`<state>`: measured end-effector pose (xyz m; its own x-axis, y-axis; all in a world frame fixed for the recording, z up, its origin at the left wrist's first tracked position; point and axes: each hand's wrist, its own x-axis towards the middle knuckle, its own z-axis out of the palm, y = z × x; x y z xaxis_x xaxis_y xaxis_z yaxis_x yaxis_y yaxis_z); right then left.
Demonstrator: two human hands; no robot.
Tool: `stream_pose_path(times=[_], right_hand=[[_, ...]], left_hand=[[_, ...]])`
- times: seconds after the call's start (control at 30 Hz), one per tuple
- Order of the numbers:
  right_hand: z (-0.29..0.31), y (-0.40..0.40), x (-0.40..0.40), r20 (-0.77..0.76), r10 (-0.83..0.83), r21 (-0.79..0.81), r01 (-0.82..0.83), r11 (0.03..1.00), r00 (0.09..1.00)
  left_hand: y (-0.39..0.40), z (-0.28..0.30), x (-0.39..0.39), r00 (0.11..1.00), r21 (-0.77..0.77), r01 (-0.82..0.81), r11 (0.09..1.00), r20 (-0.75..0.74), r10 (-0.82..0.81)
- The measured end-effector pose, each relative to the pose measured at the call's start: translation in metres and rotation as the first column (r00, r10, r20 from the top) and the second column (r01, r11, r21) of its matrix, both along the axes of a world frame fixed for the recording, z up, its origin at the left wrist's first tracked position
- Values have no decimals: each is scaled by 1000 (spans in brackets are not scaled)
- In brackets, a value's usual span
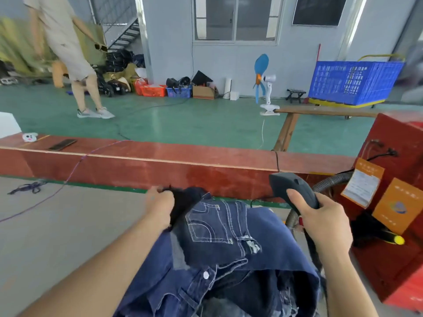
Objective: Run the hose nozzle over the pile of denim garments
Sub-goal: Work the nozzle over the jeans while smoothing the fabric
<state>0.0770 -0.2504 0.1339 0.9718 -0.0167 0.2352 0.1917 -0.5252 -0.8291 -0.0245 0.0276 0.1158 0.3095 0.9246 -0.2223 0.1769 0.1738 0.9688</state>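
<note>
A pile of dark blue denim garments [229, 252] with white stitching lies on the grey table [57, 225] in front of me. My left hand [159, 203] grips a dark edge of the top garment at the pile's far left corner. My right hand [325, 221] holds the black hose nozzle [290, 188] by its handle, raised just past the pile's far right edge, not touching the denim. A ribbed grey hose [327, 183] runs from the nozzle to the red machine on the right.
A red machine [393, 255] with orange labels stands close on the right. A low red wall [160, 165] borders the table's far side, with a phone [63, 144] on it. A purple cord [68, 177] crosses the table. A person [68, 53] walks on the green floor beyond.
</note>
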Motion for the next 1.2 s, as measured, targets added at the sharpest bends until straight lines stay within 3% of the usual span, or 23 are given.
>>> stream_pose_path(times=[0.07,0.13,0.2,0.27,0.43,0.53,0.63,0.73,0.9,1.03,1.13,1.2], right_hand=[[4,-9,1,-21,-50,37,50,998,999],[7,-17,1,-33,-83,68,85,994,996],[9,-24,1,-33,-109,102,112,988,994],[12,-29,0,-37,-138,136,142,981,990],[17,-42,-1,-64,-187,184,196,963,980],[19,-48,-2,-75,-194,210,206,956,978],[21,-54,-2,-83,-207,221,221,950,975],[22,-59,-1,-95,-205,236,222,946,974],[23,-59,1,-79,-179,206,192,960,981],[21,-50,1,-76,-73,137,83,987,994],[18,-36,-2,-93,24,98,-15,995,995],[14,-26,-3,-116,86,60,-80,995,989]], left_hand=[[7,64,8,987,332,161,930,-75,-144],[1,129,13,921,548,389,740,-242,-305],[-14,187,17,827,627,562,540,-400,-396],[-30,234,20,763,657,638,402,-469,-445],[-50,306,26,672,702,684,197,-502,-545],[-43,316,31,605,668,711,220,-421,-676],[-26,280,55,570,604,753,261,-399,-718],[-11,174,83,492,468,858,212,-627,-604],[2,-24,77,247,57,941,333,-789,-562],[13,-47,79,286,16,930,367,-661,-694],[17,-21,86,211,-119,946,302,-481,-851],[20,-21,86,204,-230,923,309,-389,-898]])
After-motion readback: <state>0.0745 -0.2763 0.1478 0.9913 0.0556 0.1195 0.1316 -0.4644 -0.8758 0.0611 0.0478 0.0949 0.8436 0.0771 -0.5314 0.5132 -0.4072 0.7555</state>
